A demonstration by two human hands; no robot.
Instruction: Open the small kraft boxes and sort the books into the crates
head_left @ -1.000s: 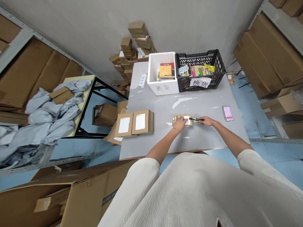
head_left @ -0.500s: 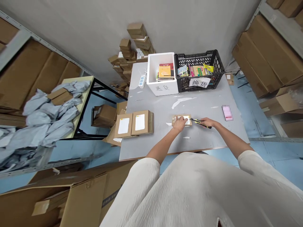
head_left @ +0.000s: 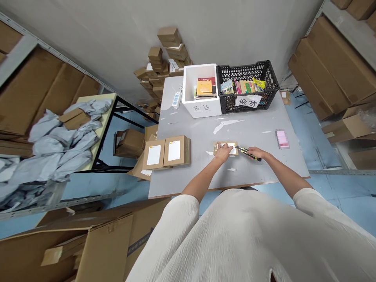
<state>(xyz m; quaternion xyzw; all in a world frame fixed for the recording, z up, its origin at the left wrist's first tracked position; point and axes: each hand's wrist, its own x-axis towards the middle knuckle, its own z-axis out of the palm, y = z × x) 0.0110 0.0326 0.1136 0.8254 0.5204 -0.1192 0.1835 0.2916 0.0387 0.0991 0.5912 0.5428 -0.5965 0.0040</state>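
Note:
On the table lies a small cardboard package (head_left: 217, 150) with a white label on top. My left hand (head_left: 223, 152) rests on it, fingers spread over the label and pressing from above. A black and yellow utility knife (head_left: 248, 153) is in my right hand (head_left: 256, 152), whose fingers are wrapped round the handle. The knife points left, its tip at the right end of the package. Whether the blade has entered the cardboard is too small to tell.
Two labelled cardboard boxes (head_left: 178, 151) stand left on the grey table (head_left: 199, 172). Behind are a white foam box (head_left: 202, 109) of books and a black crate (head_left: 243, 106) of books. A pink pixelated item (head_left: 282, 139) lies right. Grey parcels (head_left: 55, 149) fill a side table.
My right hand and the utility knife have shifted very slightly left. My left hand stays on the package, which looks unmoved apart from a small shift of the whole view.

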